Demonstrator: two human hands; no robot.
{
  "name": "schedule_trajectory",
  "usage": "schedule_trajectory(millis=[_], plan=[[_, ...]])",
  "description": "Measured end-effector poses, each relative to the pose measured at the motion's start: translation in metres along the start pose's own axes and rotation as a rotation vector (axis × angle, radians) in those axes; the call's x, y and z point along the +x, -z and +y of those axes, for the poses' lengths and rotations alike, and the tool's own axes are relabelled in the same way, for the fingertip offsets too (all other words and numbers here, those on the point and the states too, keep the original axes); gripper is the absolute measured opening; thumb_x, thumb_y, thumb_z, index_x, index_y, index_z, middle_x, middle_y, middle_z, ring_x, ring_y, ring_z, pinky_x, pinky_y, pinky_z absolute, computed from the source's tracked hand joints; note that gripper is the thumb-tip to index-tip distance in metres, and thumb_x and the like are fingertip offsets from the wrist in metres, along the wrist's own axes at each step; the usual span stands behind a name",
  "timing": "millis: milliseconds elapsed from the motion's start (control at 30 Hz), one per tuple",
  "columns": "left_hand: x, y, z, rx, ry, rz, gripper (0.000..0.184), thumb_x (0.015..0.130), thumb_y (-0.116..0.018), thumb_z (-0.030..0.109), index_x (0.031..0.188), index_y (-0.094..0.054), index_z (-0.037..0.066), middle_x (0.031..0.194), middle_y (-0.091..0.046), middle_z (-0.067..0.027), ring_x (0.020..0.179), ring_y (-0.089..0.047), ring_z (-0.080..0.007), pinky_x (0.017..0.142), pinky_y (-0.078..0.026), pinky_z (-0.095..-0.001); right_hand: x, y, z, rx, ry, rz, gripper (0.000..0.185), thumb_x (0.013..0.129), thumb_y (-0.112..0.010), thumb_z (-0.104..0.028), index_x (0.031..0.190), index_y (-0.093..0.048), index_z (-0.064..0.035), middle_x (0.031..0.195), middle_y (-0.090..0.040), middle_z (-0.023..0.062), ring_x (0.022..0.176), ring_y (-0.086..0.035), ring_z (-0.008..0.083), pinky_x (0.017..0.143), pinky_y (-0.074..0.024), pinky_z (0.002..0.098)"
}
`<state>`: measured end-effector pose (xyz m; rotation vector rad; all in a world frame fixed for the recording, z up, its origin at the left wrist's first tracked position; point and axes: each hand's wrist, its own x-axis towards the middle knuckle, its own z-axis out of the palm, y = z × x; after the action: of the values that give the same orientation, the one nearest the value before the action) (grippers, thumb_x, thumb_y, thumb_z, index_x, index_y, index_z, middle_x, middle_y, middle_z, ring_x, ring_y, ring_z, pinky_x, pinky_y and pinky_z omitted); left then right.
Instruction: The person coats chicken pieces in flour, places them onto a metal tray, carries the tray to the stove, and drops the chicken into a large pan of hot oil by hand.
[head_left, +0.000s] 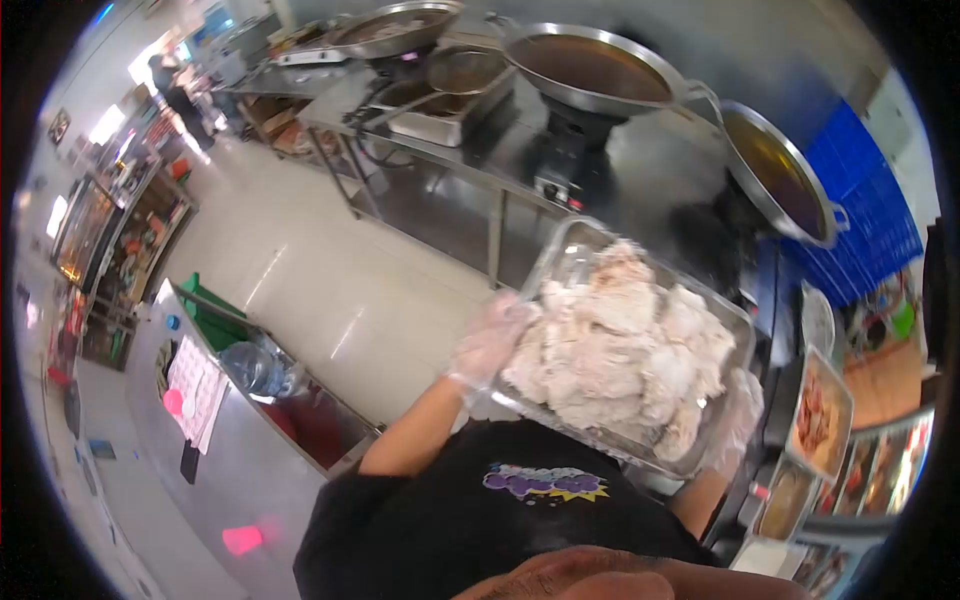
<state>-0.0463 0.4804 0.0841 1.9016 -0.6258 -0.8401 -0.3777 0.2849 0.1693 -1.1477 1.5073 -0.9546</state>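
Observation:
A rectangular metal tray [738,325] is held in front of my chest, heaped with pale, flour-coated pieces of food [620,350]. My left hand [492,340], in a clear plastic glove, grips the tray's left side. On the opposite side my right hand [738,420], gloved the same way, holds the edge near the lower right corner. The fingers of both hands are partly hidden by the tray. The tray is tilted in view, beside the front edge of a steel counter [650,165].
Two wide pans of dark oil [590,68] and yellowish oil [775,170] stand on the counter. Blue crates [865,200] lean at the right. A steel table [240,450] is at the left. A person [180,90] stands far back.

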Motion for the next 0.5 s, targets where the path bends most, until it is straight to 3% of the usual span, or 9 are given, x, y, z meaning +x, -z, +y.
schedule_trajectory(millis=[33, 100, 167, 200, 233, 300, 367, 433, 500], plan=[[-0.037, 0.011, 0.014, -0.009, 0.073, 0.115, 0.045, 0.099, -0.064, 0.044, 0.119, -0.069, 0.004, 0.100, -0.068, -0.0076, 0.094, -0.061, -0.0194, 0.087, -0.049, -0.0378, 0.008, -0.008, 0.003, -0.019, -0.008, -0.088, 0.014, 0.093, -0.068, -0.022, 0.087, -0.066, -0.0098, 0.078, -0.057, -0.0007, 0.067, -0.051, 0.0105, 0.061, -0.0404, 0.0287], [-0.088, -0.001, -0.032, -0.169, 0.207, 0.310, 0.041, 0.098, -0.066, 0.038, 0.117, -0.069, 0.002, 0.100, -0.068, -0.0068, 0.093, -0.061, -0.0191, 0.085, -0.049, -0.0371, 0.031, -0.012, 0.023, -0.067, -0.130, -0.350, 0.018, 0.094, -0.067, -0.027, 0.095, -0.070, -0.0094, 0.082, -0.062, -0.0005, 0.076, -0.053, 0.0098, 0.066, -0.0428, 0.0302], [-0.134, -0.004, -0.050, -0.224, 0.303, 0.423, 0.040, 0.098, -0.066, 0.038, 0.113, -0.069, 0.001, 0.094, -0.068, -0.0074, 0.088, -0.063, -0.0190, 0.080, -0.050, -0.0368, 0.051, -0.028, 0.043, -0.305, 0.181, -0.519, 0.017, 0.095, -0.069, -0.025, 0.093, -0.070, -0.0080, 0.084, -0.063, -0.0001, 0.079, -0.056, 0.0103, 0.072, -0.0445, 0.0301], [-0.125, -0.036, -0.044, -0.234, 0.329, 0.452, 0.041, 0.097, -0.066, 0.039, 0.109, -0.069, 0.000, 0.090, -0.068, -0.0081, 0.085, -0.064, -0.0190, 0.077, -0.050, -0.0369, 0.079, -0.040, 0.033, -0.234, 0.179, -0.560, 0.017, 0.097, -0.066, -0.018, 0.085, -0.062, -0.0059, 0.081, -0.056, -0.0014, 0.079, -0.051, 0.0112, 0.072, -0.0431, 0.0308], [-0.134, -0.047, -0.043, -0.226, 0.332, 0.535, 0.038, 0.097, -0.066, 0.037, 0.107, -0.069, 0.000, 0.086, -0.066, -0.0060, 0.081, -0.061, -0.0172, 0.074, -0.049, -0.0354, 0.106, -0.047, 0.053, -0.211, 0.160, -0.684, 0.016, 0.097, -0.066, -0.017, 0.087, -0.064, -0.0059, 0.083, -0.057, -0.0017, 0.082, -0.051, 0.0100, 0.072, -0.0432, 0.0316], [-0.147, -0.067, -0.034, -0.217, 0.330, 0.689, 0.033, 0.096, -0.066, 0.031, 0.103, -0.068, -0.001, 0.079, -0.061, -0.0018, 0.072, -0.054, -0.0136, 0.067, -0.046, -0.0324, 0.142, -0.067, 0.079, -0.246, 0.202, -0.815, 0.019, 0.098, -0.066, -0.021, 0.090, -0.066, -0.0033, 0.083, -0.061, 0.0020, 0.081, -0.056, 0.0150, 0.074, -0.0450, 0.0355], [-0.159, -0.077, -0.068, -0.293, 0.333, 0.740, 0.029, 0.096, -0.065, 0.030, 0.098, -0.067, 0.001, 0.077, -0.060, -0.0007, 0.069, -0.052, -0.0138, 0.064, -0.044, -0.0324, 0.144, -0.091, 0.074, -0.290, 0.353, -0.892, 0.025, 0.098, -0.066, -0.025, 0.092, -0.067, -0.0009, 0.087, -0.065, 0.0096, 0.084, -0.059, 0.0227, 0.079, -0.0462, 0.0404], [-0.145, -0.099, -0.060, -0.319, 0.417, 0.819, 0.025, 0.096, -0.066, 0.028, 0.087, -0.062, 0.005, 0.074, -0.057, 0.0002, 0.064, -0.049, -0.0124, 0.060, -0.041, -0.0306, 0.173, -0.128, 0.125, -0.419, 0.346, -0.915, 0.032, 0.097, -0.066, -0.029, 0.106, -0.069, 0.0013, 0.110, -0.069, 0.0196, 0.105, -0.063, 0.0306, 0.095, -0.0470, 0.0421], [-0.158, -0.113, -0.048, -0.355, 0.414, 0.886, 0.024, 0.096, -0.067, 0.028, 0.084, -0.060, 0.008, 0.071, -0.055, 0.0014, 0.061, -0.048, -0.0104, 0.056, -0.039, -0.0289, 0.178, -0.152, 0.113, -0.435, 0.205, -1.103, 0.041, 0.097, -0.067, -0.032, 0.117, -0.067, 0.0029, 0.118, -0.068, 0.0220, 0.114, -0.064, 0.0342, 0.101, -0.0471, 0.0415]])
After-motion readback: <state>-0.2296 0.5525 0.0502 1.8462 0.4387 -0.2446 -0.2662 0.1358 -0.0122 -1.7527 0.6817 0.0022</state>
